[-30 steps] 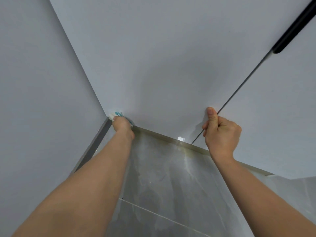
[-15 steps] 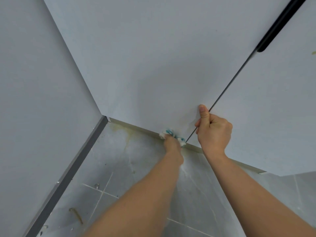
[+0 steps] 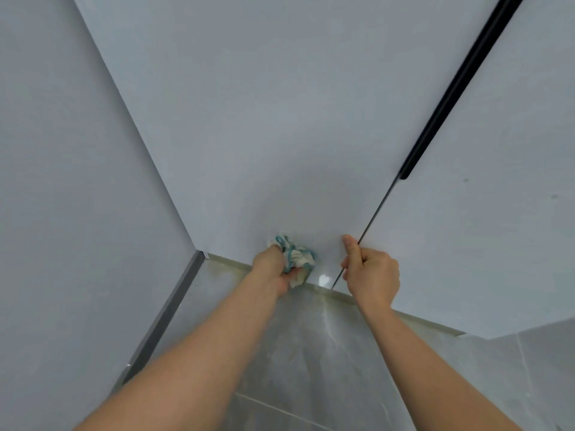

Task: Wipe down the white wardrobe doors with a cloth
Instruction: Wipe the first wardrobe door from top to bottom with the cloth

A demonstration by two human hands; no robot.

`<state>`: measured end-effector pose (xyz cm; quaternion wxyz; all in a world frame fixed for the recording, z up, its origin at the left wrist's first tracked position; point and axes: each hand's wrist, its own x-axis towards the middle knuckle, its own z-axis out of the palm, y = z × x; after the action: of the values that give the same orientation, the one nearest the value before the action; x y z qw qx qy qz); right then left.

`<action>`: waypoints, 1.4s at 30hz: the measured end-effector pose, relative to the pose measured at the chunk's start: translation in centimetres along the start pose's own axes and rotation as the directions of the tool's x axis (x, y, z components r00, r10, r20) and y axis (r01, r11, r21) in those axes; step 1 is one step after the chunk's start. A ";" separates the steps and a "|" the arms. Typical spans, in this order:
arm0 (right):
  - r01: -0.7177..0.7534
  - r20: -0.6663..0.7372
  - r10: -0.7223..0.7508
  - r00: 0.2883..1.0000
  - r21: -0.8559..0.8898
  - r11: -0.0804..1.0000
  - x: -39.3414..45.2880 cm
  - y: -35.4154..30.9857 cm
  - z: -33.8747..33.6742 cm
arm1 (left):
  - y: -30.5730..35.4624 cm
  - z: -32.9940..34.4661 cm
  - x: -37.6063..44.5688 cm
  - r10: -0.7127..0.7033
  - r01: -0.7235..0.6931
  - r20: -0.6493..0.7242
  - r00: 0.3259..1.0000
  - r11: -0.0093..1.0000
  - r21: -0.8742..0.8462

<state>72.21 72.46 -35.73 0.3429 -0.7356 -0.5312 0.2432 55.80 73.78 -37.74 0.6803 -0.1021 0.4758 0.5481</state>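
The left white wardrobe door fills the middle of the view, and the right door lies beyond a thin dark gap. My left hand grips a crumpled white and teal cloth and presses it against the bottom of the left door, just above the floor. My right hand is closed in a fist against the door edge at the gap, with the thumb pointing up along it.
A long black handle runs along the gap higher up. A white side wall with a grey skirting strip meets the wardrobe at the left corner. Grey marble floor tiles lie below, with a yellowish plinth under the doors.
My left hand swept the cloth from the left corner rightward along the door's bottom edge, then back slightly left and a little up the door. My right hand stayed at the gap.
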 end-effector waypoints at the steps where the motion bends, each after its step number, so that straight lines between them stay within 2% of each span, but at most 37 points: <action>1: -0.028 0.027 0.028 0.999 0.004 1.000 -0.3 -0.8 -0.4 | 2.1 0.2 -1.4 0.023 -0.023 -0.002 1.000 1.000 -0.017; 3: -0.069 0.119 0.070 0.990 -0.016 0.997 -1.1 -1.6 -0.5 | 5.3 0.8 -3.6 0.147 -0.146 -0.063 0.987 0.989 0.030; 5: -0.063 0.289 0.066 0.955 -0.022 0.998 -2.1 -3.0 -1.3 | 8.4 2.6 -7.2 0.311 -0.303 -0.093 0.946 0.949 0.091; 8: -0.086 0.526 0.052 0.849 0.040 0.996 -3.6 -4.2 -1.8 | 12.4 5.1 -11.9 0.585 -0.584 -0.105 0.804 0.811 0.040; 10: -0.105 0.557 0.037 0.830 0.092 0.990 -4.5 -5.4 -2.3 | 14.9 6.9 -14.8 0.765 -0.765 -0.020 0.644 0.644 0.003; 13: -0.108 0.534 0.000 0.845 0.172 0.979 -5.1 -7.3 -3.1 | 16.2 8.3 -16.1 0.950 -0.952 0.118 0.289 0.273 0.138; 15: -0.110 0.519 -0.024 0.855 0.227 0.968 -5.2 -8.2 -3.7 | 15.3 7.5 -14.7 0.969 -0.959 0.241 0.061 -0.010 0.284; 16: -0.111 0.505 -0.030 0.863 0.246 0.963 -5.3 -8.4 -3.8 | 14.5 6.5 -13.2 0.953 -0.928 0.303 -0.017 -0.128 0.350; 17: -0.101 0.488 -0.038 0.872 0.255 0.962 -5.4 -8.4 -3.9 | 13.5 5.3 -11.3 0.934 -0.883 0.350 -0.064 -0.216 0.416; 18: -0.085 0.475 -0.044 0.879 0.246 0.965 -5.4 -8.2 -3.9 | 12.5 3.9 -9.3 0.921 -0.838 0.384 -0.068 -0.261 0.479; 19: -0.071 0.470 -0.046 0.882 0.227 0.971 -5.4 -7.6 -4.0 | 11.1 2.4 -7.4 0.918 -0.799 0.395 -0.027 -0.257 0.544; 20: -0.063 0.467 -0.042 0.883 0.207 0.976 -5.4 -7.3 -3.8 | 9.9 0.6 -5.3 0.925 -0.762 0.376 0.048 -0.209 0.612; 21: -0.069 0.466 -0.027 0.884 0.187 0.980 -5.3 -6.7 -3.7 | 8.5 -1.4 -3.0 0.930 -0.727 0.318 0.184 -0.089 0.680; 22: -0.076 0.464 -0.012 0.886 0.171 0.982 -5.4 -6.2 -3.7 | 7.1 -3.2 -1.1 0.912 -0.682 0.214 0.350 0.092 0.725; 23: -0.074 0.462 -0.010 0.887 0.162 0.984 -5.3 -5.9 -3.5 | 6.4 -4.6 0.4 0.869 -0.637 0.085 0.487 0.287 0.716; 24: -0.071 0.461 -0.010 0.887 0.157 0.985 -5.3 -5.6 -3.4 | 6.2 -5.3 1.6 0.810 -0.596 -0.035 0.585 0.459 0.659; 25: -0.064 0.466 -0.016 0.885 0.156 0.986 -5.1 -5.7 -3.1 | 6.7 -5.2 2.5 0.760 -0.564 -0.128 0.637 0.573 0.594; 26: -0.059 0.471 -0.021 0.882 0.154 0.986 -5.0 -5.8 -2.8 | 7.4 -4.0 2.1 0.721 -0.551 -0.205 0.662 0.653 0.520; 27: -0.048 0.475 -0.029 0.880 0.149 0.988 -4.9 -5.9 -2.4 | 8.5 -2.0 0.7 0.705 -0.569 -0.269 0.656 0.697 0.436; 28: -0.037 0.470 -0.037 0.882 0.147 0.988 -4.7 -6.2 -2.0 | 9.8 0.4 -1.5 0.737 -0.640 -0.299 0.606 0.675 0.366; 30: -0.023 0.413 -0.051 0.909 0.173 0.985 -4.3 -7.0 -1.5 | 12.0 4.6 -5.8 0.857 -0.823 -0.270 0.439 0.504 0.261; 32: -0.026 0.307 -0.054 0.950 0.250 0.968 -3.8 -8.0 -1.6 | 13.7 8.0 -9.9 0.944 -0.931 -0.153 0.291 0.316 0.184; 34: -0.046 0.207 -0.033 0.978 0.364 0.930 -3.2 -9.0 -1.9 | 14.7 10.2 -13.1 0.992 -0.969 0.025 0.125 0.117 0.216; 36: -0.055 0.145 -0.017 0.989 0.479 0.876 -3.0 -10.1 -2.4 | 14.9 10.7 -14.1 0.985 -0.964 0.175 -0.013 -0.059 0.260; 39: -0.053 0.089 -0.002 0.996 0.606 0.794 -2.8 -11.3 -3.4 | 14.2 9.0 -11.8 0.963 -0.934 0.241 -0.121 -0.193 0.300; 42: -0.078 0.086 0.026 0.996 0.679 0.730 -2.4 -12.6 -4.3 | 13.8 7.7 -9.8 0.963 -0.891 0.214 -0.161 -0.235 0.389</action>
<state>66.85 71.63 -23.34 0.5629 -0.5642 -0.3959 0.4562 48.82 77.77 -20.93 -0.0178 0.3940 0.5431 0.7413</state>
